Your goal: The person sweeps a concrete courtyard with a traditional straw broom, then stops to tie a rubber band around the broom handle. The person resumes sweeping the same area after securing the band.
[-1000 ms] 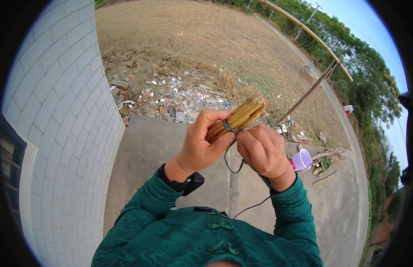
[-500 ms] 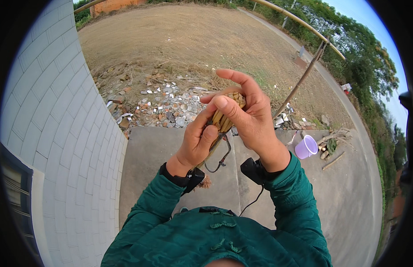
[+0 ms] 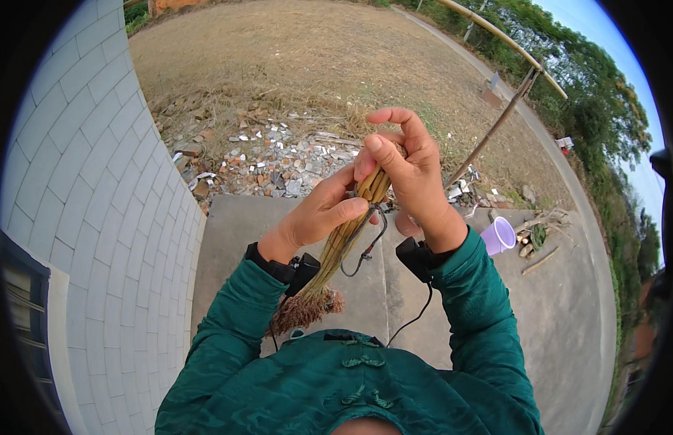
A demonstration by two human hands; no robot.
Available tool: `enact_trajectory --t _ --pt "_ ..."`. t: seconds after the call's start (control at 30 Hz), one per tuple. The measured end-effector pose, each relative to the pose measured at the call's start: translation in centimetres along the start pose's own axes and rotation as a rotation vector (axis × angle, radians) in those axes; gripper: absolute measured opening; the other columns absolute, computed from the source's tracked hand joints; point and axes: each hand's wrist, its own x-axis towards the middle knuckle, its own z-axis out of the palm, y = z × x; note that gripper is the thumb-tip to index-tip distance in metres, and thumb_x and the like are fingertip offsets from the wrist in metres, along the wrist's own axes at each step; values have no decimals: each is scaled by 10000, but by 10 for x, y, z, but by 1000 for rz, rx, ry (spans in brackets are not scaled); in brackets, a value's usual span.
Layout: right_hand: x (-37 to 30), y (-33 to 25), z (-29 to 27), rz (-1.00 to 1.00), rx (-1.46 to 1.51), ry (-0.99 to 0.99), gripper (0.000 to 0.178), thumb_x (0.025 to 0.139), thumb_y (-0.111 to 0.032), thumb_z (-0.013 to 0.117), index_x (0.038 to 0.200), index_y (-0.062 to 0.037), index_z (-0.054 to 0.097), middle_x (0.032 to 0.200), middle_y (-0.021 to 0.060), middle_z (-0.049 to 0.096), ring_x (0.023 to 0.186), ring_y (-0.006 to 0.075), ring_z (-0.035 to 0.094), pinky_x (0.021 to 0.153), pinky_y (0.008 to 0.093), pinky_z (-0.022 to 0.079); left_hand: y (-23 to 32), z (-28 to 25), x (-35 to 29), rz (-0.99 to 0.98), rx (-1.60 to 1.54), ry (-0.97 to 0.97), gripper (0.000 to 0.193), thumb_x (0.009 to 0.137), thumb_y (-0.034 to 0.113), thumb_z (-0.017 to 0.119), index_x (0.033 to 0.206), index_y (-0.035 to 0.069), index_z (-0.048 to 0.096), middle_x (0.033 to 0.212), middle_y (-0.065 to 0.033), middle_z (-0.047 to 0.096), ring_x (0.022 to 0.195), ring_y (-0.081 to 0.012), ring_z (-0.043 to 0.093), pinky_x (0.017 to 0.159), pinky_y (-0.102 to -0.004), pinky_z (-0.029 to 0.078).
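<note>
A hand broom (image 3: 342,243) of bundled tan stalks slants in front of me, its handle end up and its reddish-brown brush head down by my left forearm. My left hand (image 3: 322,214) is wrapped round the stalks just below the handle end, the thumb lying across them. At the top, my right hand (image 3: 416,170) curls its thumb and fingers round the handle end, the index finger bent and raised above it. A dark cord loop (image 3: 377,243) dangles from the handle between my hands. My fingers partly hide the handle's tip.
A pale brick wall (image 3: 97,217) rises on the left. Concrete ground (image 3: 452,304) lies below, with a purple bucket (image 3: 498,235) and cut wood (image 3: 543,232) to the right. Beyond are rubble (image 3: 278,163), dry field and a leaning wooden pole (image 3: 496,130).
The broom has turned so more of its stalks and brush head show. My left hand has moved slightly left, and the right hand's fingers have curled further over the handle end.
</note>
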Motion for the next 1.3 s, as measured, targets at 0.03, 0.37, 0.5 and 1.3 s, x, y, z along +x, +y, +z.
enact_trajectory --t 0.03,0.37,0.5,1.3 --pt "0 -2 -1 42 -17 15 269 924 -153 620 1130 -32 498 681 8 612 621 53 574 538 198 444 0 0 1 3 56 -43 578 960 319 491 1407 18 281 1055 -90 575 974 -187 596 838 -322 520" --pt "-7 -17 11 67 106 24 241 948 -170 590 1125 -20 525 563 -27 487 462 53 438 433 205 350 -6 11 6 -144 -32 -160 250 835 187 538 1022 21 537 842 -54 602 781 -154 602 734 -296 502" --pt "-12 -10 19 35 -43 158 224 969 -192 558 1118 -28 531 558 -26 430 452 61 391 426 223 340 -26 21 -2 -75 -30 48 265 849 175 560 1063 23 522 837 -53 605 774 -140 607 700 -290 493" --pt "-19 17 20 -64 -47 532 147 959 -158 569 1040 -49 513 585 -15 457 463 68 396 441 228 362 -44 30 -8 292 956 429 420 888 312 601 1176 33 476 889 -180 643 788 -379 636 632 -429 506"
